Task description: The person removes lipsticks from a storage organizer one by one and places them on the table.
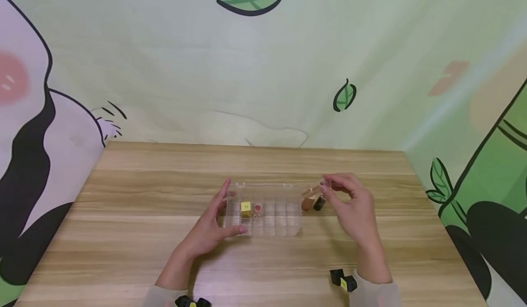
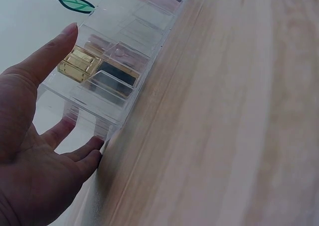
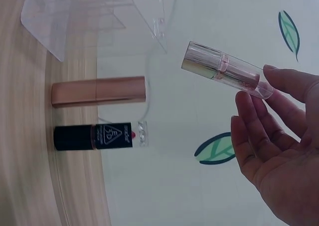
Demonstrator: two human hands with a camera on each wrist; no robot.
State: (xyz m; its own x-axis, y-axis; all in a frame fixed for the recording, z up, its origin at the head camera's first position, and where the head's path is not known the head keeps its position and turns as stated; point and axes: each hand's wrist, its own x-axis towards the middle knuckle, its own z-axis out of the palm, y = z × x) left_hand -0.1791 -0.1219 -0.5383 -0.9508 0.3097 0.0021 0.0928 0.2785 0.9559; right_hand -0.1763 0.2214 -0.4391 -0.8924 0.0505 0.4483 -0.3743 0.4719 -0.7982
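A clear compartmented organizer [image 1: 284, 222] stands on the table. My left hand [image 1: 207, 229] grips its left end, thumb at the front and fingers round the side. Inside, toward the left, are a gold-capped lipstick [image 1: 245, 209] and a pinkish lipstick [image 1: 257, 210]. Just right of the organizer, my right hand [image 1: 356, 211] pinches the clear end of a lipstick tube [image 3: 224, 69] between thumb and fingers, tilted and held above the table. Below it in the head view, a rose-gold lipstick [image 3: 99, 91] and a black lipstick [image 3: 99, 137] stand upright side by side.
The wooden table [image 1: 136, 179] runs back to a printed cloth backdrop [image 1: 173, 78] with leaf drawings. Black wrist mounts [image 1: 343, 280] sit at both of the person's sleeves.
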